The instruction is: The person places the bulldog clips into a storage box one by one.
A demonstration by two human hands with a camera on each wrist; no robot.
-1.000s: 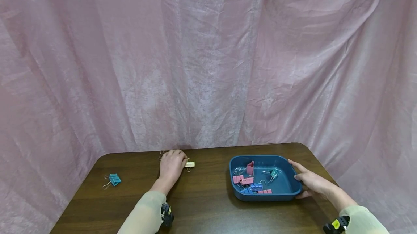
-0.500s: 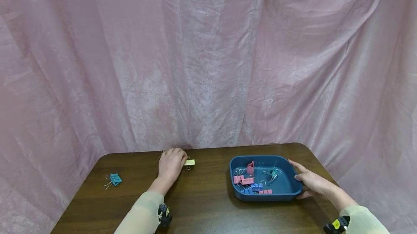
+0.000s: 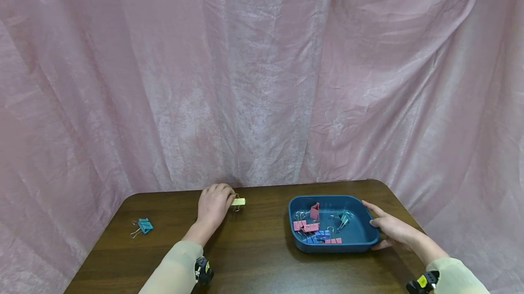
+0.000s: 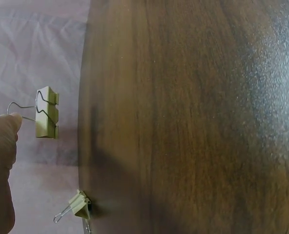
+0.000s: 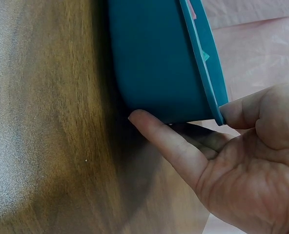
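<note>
We see the left hand (image 3: 214,205) at the far edge of the bench (image 3: 254,248), its fingertips (image 4: 10,122) pinching the wire handle of a yellow clip (image 3: 238,201), which hangs lifted just off the wood in the left wrist view. A second yellow clip (image 4: 78,205) lies at the bench edge just below that hand in the same view. Well to the right, our right hand (image 3: 393,229) steadies a blue tray (image 3: 365,235), the thumb (image 5: 242,109) hooked over the near rim and a straight finger (image 5: 164,144) pressed against its outer wall. Inside the tray lie several clips (image 3: 315,232), pink, blue and teal, piled toward the side away from the right hand. A lone teal clip (image 3: 143,225) sits far out to the left of the left hand. By our reading, the gathering is mostly done: several clips are in, one is in the fingers, and two are left on the bench.
</note>
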